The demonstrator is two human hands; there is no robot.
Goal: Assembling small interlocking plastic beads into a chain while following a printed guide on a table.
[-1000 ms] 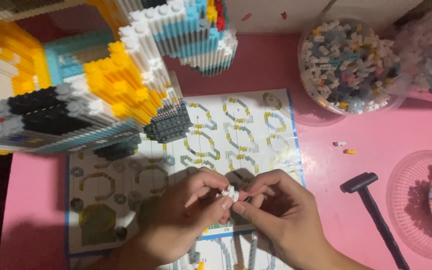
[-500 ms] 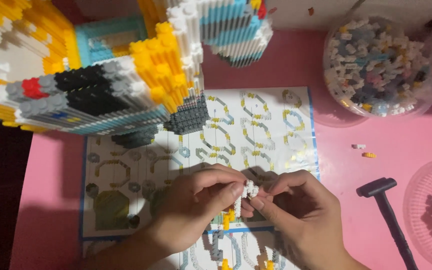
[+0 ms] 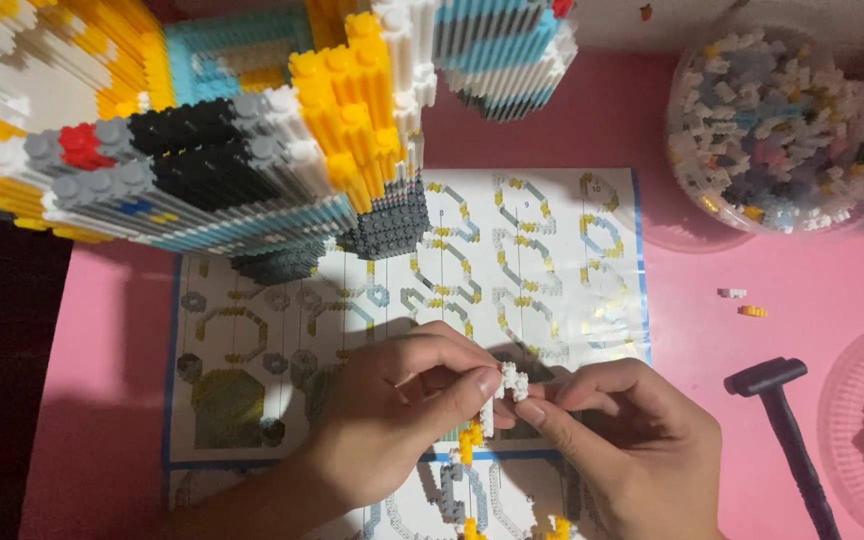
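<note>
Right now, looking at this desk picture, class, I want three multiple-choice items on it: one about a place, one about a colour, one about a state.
1. Where does the black hammer lie?
A. right of the hands
B. on the instruction sheet
C. inside the tub of loose bricks

2. What colour is the table?
A. green
B. pink
C. white

3. How is the small white brick piece held?
A. lying loose on the table
B. pinched between left hand and right hand
C. by one hand only

Answers: 1 A, it lies on bare table to their right; 2 B, the surface is pink throughout; 3 B, fingertips of both meet on it.
</note>
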